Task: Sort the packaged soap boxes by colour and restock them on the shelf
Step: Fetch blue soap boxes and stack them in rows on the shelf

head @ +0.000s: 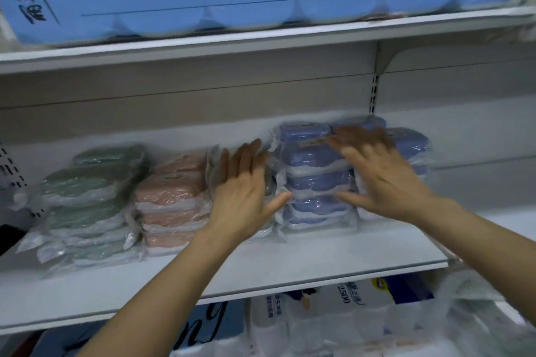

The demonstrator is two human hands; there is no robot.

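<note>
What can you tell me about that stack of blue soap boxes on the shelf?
The blue soap boxes are rounded boxes, each sealed in crinkly clear plastic, stacked about four high on the white shelf, right of the pink stack. More blue boxes sit behind. The left hand presses its left side; the right hand lies flat across its upper right.

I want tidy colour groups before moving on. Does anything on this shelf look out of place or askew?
Colours look sorted: green stacks, pink stack, blue stacks. The green stacks lean unevenly, wrappers splaying forward. Both the left hand and the right hand lie open against the blue stacks.
</note>
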